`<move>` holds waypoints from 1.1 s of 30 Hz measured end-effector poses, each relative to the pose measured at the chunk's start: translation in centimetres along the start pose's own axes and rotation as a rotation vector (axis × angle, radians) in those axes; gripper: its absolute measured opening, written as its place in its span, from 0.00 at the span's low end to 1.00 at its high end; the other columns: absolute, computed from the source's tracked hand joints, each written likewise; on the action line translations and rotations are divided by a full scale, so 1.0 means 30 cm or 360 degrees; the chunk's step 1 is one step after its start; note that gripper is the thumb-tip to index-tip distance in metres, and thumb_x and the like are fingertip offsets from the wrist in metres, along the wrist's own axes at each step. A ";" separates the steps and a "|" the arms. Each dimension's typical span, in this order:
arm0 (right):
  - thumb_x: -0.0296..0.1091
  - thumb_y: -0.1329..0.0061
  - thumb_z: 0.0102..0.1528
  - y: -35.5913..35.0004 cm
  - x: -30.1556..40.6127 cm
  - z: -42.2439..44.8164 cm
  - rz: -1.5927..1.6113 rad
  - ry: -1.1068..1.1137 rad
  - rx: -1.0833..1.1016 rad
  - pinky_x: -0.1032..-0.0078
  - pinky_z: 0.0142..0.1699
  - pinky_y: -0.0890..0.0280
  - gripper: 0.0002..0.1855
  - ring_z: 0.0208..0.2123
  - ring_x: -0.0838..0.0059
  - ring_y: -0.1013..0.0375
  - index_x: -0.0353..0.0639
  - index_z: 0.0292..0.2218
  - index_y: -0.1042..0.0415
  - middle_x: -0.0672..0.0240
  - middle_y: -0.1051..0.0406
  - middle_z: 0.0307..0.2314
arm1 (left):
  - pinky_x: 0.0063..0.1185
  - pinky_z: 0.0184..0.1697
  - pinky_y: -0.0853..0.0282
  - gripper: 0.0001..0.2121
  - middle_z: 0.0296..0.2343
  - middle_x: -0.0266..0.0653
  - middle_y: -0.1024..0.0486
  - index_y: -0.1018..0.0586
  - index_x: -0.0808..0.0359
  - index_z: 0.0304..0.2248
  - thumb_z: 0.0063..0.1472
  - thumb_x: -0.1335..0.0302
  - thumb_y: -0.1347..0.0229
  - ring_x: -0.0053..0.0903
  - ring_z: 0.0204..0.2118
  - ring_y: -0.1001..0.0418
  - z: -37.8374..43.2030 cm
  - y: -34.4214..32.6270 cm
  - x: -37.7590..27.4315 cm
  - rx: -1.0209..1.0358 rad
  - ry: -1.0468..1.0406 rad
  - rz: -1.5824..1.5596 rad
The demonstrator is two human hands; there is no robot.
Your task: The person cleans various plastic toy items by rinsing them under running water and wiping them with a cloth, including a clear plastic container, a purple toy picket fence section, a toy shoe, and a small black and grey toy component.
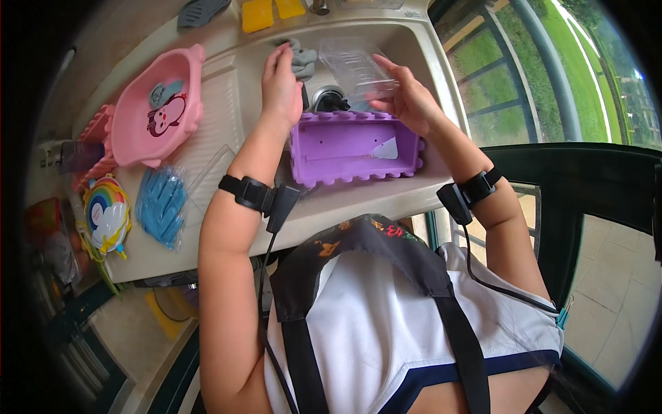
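My left hand (281,85) grips a bunched grey cloth (304,63) over the sink (248,67). In my right hand (406,95) is a clear plastic tray (357,67) with a ridged surface, tilted above the basin. The cloth and the tray are apart. Below my hands a purple plastic box (357,168) with a scalloped rim rests at the near side of the basin. A small whitish patch (387,149) shows inside it. Just beyond the box lies the drain (329,93), with a black object (339,105) partly covering it.
A pink basin (134,119) with a printed penguin stands left, holding a grey-blue cloth (165,93). Nearer are bagged blue gloves (161,204) and a rainbow-patterned item (107,215). Yellow sponges (257,14) and a faucet (320,6) are at the back. A window (496,77) borders the right.
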State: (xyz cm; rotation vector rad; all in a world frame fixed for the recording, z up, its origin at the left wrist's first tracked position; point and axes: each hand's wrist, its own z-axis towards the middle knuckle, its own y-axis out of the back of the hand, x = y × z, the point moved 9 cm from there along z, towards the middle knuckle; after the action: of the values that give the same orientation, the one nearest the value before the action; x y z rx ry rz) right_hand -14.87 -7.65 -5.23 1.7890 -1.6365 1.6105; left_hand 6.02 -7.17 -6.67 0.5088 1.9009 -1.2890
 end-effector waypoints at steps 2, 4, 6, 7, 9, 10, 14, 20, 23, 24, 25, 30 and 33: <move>0.44 0.68 0.62 -0.021 -0.006 -0.015 -0.0198 0.0085 -0.0139 0.74 0.40 0.28 0.26 0.36 0.63 0.26 0.46 0.59 0.50 0.52 0.40 0.46 | 0.17 0.36 0.40 0.13 0.36 0.30 0.31 0.29 0.61 0.45 0.62 0.69 0.53 0.15 0.35 0.35 -0.011 -0.060 0.013 0.0131 -0.0006 0.0192; 0.43 0.67 0.62 -0.076 -0.032 -0.004 -0.0184 0.0131 -0.0129 0.73 0.41 0.28 0.26 0.35 0.62 0.26 0.45 0.59 0.50 0.52 0.42 0.46 | 0.16 0.36 0.41 0.13 0.35 0.29 0.32 0.29 0.61 0.45 0.62 0.69 0.53 0.14 0.35 0.36 -0.021 -0.081 0.056 0.0178 -0.0041 0.0381; 0.41 0.66 0.62 -0.098 -0.040 0.014 -0.0210 0.0189 -0.0145 0.72 0.41 0.28 0.26 0.35 0.61 0.25 0.44 0.59 0.51 0.53 0.44 0.47 | 0.15 0.39 0.42 0.14 0.33 0.30 0.34 0.30 0.63 0.47 0.62 0.70 0.54 0.15 0.34 0.39 -0.027 -0.091 0.091 0.0217 -0.0012 0.0557; 0.41 0.66 0.62 -0.101 -0.041 0.019 -0.0206 0.0194 -0.0150 0.72 0.41 0.28 0.26 0.35 0.61 0.25 0.44 0.59 0.51 0.53 0.44 0.47 | 0.15 0.39 0.42 0.14 0.33 0.30 0.34 0.30 0.63 0.47 0.62 0.70 0.54 0.15 0.34 0.39 -0.032 -0.092 0.099 0.0225 -0.0010 0.0560; 0.42 0.67 0.62 -0.085 -0.046 0.023 -0.0205 0.0172 -0.0262 0.73 0.40 0.27 0.24 0.34 0.62 0.25 0.40 0.56 0.46 0.53 0.45 0.47 | 0.17 0.42 0.41 0.15 0.33 0.32 0.34 0.31 0.64 0.48 0.62 0.70 0.54 0.16 0.35 0.39 -0.048 -0.071 0.114 0.0140 0.0019 0.0594; 0.42 0.67 0.62 -0.081 -0.051 0.029 -0.0199 0.0175 -0.0264 0.73 0.40 0.27 0.24 0.34 0.62 0.25 0.40 0.56 0.46 0.53 0.45 0.47 | 0.17 0.42 0.41 0.15 0.33 0.32 0.34 0.31 0.64 0.48 0.62 0.70 0.54 0.16 0.35 0.39 -0.059 -0.070 0.120 0.0144 0.0020 0.0599; 0.42 0.68 0.62 -0.039 -0.080 0.071 -0.0274 0.0244 -0.0388 0.75 0.37 0.27 0.21 0.31 0.63 0.26 0.37 0.50 0.38 0.57 0.38 0.42 | 0.17 0.42 0.41 0.16 0.33 0.32 0.34 0.32 0.63 0.49 0.62 0.70 0.54 0.16 0.35 0.39 -0.112 -0.042 0.159 0.0074 0.0077 0.0611; 0.43 0.68 0.62 0.037 -0.097 0.053 -0.0246 0.0056 -0.0513 0.79 0.30 0.33 0.20 0.30 0.71 0.28 0.35 0.38 0.32 0.62 0.30 0.33 | 0.15 0.39 0.41 0.16 0.33 0.32 0.33 0.35 0.61 0.50 0.64 0.69 0.55 0.15 0.35 0.38 -0.169 -0.073 0.186 0.0256 0.0232 0.0621; 0.43 0.67 0.61 -0.035 -0.119 0.000 -0.0318 0.0002 -0.0396 0.82 0.27 0.39 0.19 0.28 0.76 0.31 0.37 0.31 0.31 0.64 0.29 0.31 | 0.22 0.48 0.43 0.18 0.42 0.38 0.35 0.38 0.59 0.53 0.65 0.67 0.57 0.22 0.44 0.40 -0.103 -0.031 0.169 0.0115 0.0156 0.0546; 0.43 0.66 0.60 -0.053 -0.120 -0.015 -0.0345 0.0002 -0.0322 0.82 0.26 0.42 0.19 0.27 0.78 0.32 0.38 0.29 0.31 0.65 0.28 0.30 | 0.27 0.55 0.49 0.19 0.48 0.41 0.39 0.40 0.57 0.54 0.65 0.65 0.58 0.28 0.51 0.44 -0.079 -0.049 0.158 0.0199 0.0155 0.0464; 0.43 0.66 0.60 -0.050 -0.115 -0.029 -0.0345 0.0006 -0.0332 0.82 0.26 0.42 0.19 0.27 0.78 0.32 0.38 0.29 0.31 0.65 0.28 0.30 | 0.27 0.55 0.49 0.19 0.48 0.41 0.39 0.40 0.57 0.54 0.65 0.65 0.58 0.28 0.51 0.44 -0.069 -0.051 0.157 0.0208 0.0160 0.0461; 0.43 0.65 0.60 -0.063 -0.095 -0.088 -0.0264 -0.0062 -0.0237 0.83 0.27 0.43 0.18 0.27 0.79 0.33 0.39 0.27 0.31 0.65 0.28 0.29 | 0.27 0.55 0.47 0.19 0.49 0.41 0.39 0.39 0.61 0.53 0.65 0.65 0.59 0.27 0.52 0.42 -0.009 -0.038 0.183 0.0236 0.0333 0.0304; 0.43 0.65 0.59 -0.061 -0.098 -0.100 -0.0146 0.0010 -0.0352 0.83 0.28 0.40 0.18 0.27 0.78 0.32 0.39 0.27 0.31 0.63 0.29 0.28 | 0.27 0.55 0.46 0.19 0.48 0.41 0.37 0.39 0.63 0.53 0.65 0.65 0.60 0.27 0.52 0.41 -0.011 -0.047 0.215 0.0192 0.0354 0.0245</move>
State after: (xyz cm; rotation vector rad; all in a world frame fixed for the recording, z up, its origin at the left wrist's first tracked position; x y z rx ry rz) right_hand -14.35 -3.11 -5.60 1.7173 -1.6331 1.3377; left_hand 0.92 -8.04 -10.76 0.8756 1.9268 -1.2947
